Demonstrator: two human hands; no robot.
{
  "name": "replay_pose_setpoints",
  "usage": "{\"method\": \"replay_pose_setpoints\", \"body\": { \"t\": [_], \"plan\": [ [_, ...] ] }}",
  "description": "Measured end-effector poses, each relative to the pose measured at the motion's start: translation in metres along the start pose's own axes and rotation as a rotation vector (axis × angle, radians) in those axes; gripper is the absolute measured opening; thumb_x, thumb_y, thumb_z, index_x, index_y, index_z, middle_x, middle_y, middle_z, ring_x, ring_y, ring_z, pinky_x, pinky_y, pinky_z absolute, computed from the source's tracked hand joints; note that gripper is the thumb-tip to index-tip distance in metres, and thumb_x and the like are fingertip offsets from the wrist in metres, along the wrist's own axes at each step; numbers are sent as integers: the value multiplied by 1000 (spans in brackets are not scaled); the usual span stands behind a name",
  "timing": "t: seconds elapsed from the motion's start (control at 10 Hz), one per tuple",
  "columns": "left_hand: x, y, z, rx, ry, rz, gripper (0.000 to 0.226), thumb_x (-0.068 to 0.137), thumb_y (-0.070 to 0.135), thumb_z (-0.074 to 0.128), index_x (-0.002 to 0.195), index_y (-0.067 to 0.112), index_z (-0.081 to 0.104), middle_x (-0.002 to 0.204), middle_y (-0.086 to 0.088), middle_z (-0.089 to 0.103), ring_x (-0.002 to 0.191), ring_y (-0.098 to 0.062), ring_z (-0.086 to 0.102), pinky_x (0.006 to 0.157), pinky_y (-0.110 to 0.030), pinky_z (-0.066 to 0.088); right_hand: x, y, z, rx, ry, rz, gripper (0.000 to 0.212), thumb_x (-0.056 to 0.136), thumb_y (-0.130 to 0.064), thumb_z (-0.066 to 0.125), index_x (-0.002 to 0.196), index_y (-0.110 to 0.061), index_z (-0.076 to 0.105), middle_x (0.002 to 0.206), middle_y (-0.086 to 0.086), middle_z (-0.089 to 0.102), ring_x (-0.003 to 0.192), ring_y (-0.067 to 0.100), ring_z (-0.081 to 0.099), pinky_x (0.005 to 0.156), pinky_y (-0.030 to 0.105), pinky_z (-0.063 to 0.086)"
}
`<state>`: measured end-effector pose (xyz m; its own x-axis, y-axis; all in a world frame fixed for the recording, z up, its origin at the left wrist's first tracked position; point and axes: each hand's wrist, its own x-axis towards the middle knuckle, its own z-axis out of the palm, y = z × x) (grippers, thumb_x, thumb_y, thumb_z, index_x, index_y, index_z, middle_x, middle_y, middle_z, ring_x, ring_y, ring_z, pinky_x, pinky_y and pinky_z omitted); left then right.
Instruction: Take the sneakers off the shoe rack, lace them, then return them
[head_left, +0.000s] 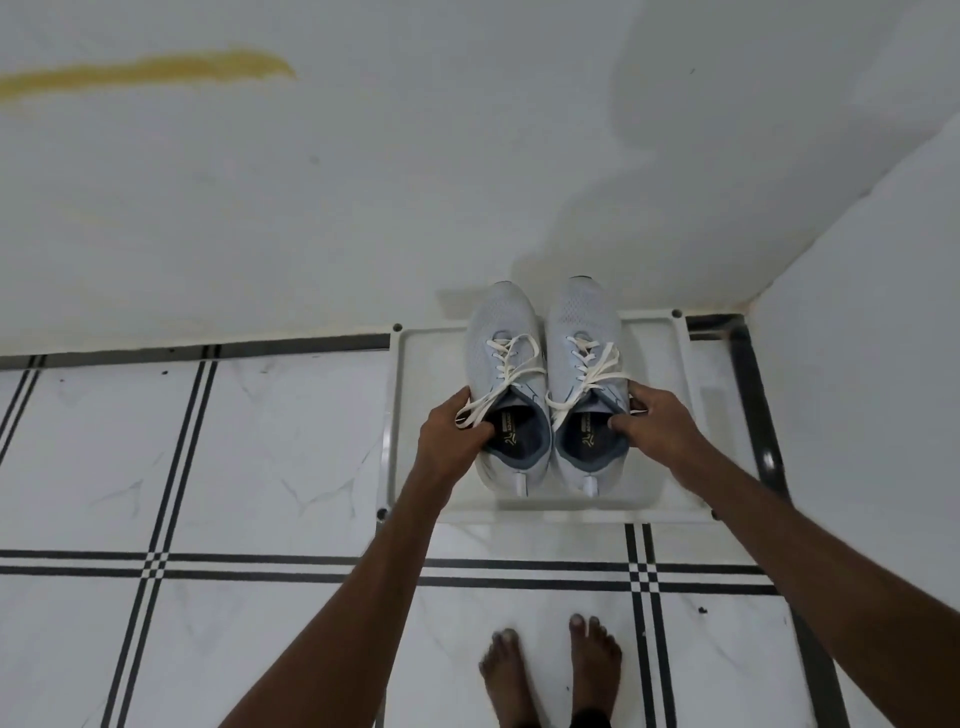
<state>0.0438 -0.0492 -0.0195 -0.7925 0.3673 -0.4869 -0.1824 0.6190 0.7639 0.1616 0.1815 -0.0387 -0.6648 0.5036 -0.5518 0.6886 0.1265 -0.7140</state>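
Two pale grey mesh sneakers stand side by side, toes toward the wall, over the white top shelf of the shoe rack (670, 415). Both carry cream laces threaded through the eyelets, with loose ends trailing toward the collars. My left hand (453, 436) grips the left sneaker (501, 332) at its outer collar, thumb inside the opening. My right hand (657, 418) holds the right sneaker (582, 322) the same way on its outer side. Whether the soles touch the shelf I cannot tell.
The rack sits in a corner, with a white wall (363, 208) behind and another wall (872, 312) to the right. White floor tiles (260, 457) with black stripe lines spread to the left and toward me. My bare feet (550, 670) stand just in front of the rack.
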Motion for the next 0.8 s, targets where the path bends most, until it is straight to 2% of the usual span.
{"method": "replay_pose_setpoints", "body": {
  "t": [0.1,0.2,0.4,0.5,0.6,0.7,0.8],
  "plan": [
    [14,-22,12,10,-20,-57,20,69,21,58,89,17,62,84,-12,65,67,-11,49,66,-29,40,15,22,17,-15,-16,41,36,80,-8,67,113,-22,68,99,5,72,95,29,66,80,39,53],
    [22,-44,22,31,-51,-81,18,71,22,59,88,18,61,82,-10,65,66,-11,47,65,-29,39,22,44,30,-8,-22,75,37,82,-6,66,116,-21,67,100,5,72,94,27,66,79,34,50],
    [27,-62,27,-4,-93,-87,26,75,16,61,99,25,64,88,-10,66,71,-12,51,66,-29,43,27,62,38,-20,-26,103,44,82,-11,67,124,-24,64,110,4,72,104,26,65,95,44,52],
    [27,-60,25,-24,-112,-93,30,79,15,64,107,25,63,94,-7,69,80,-21,60,71,-28,47,28,61,37,-67,-32,117,52,81,-18,69,132,-23,59,118,5,70,109,27,64,98,44,50],
    [30,-64,26,-14,-129,-124,41,82,21,70,122,24,59,111,-1,69,105,-23,64,81,-27,49,25,55,37,-119,-54,124,50,84,-21,70,132,-18,57,121,7,68,112,30,62,97,42,48],
    [27,-50,23,137,-47,-146,74,84,37,71,148,17,40,143,-8,50,132,-26,47,105,-37,40,12,39,34,-272,22,102,51,85,-29,70,129,-9,55,120,13,65,113,33,60,93,39,46],
    [21,-20,15,257,45,32,74,85,41,69,147,13,40,142,-11,48,134,-27,41,102,-31,34,-2,10,32,-383,147,-56,63,84,-29,70,139,-6,47,126,17,60,120,34,53,97,39,43]
  ]
}}
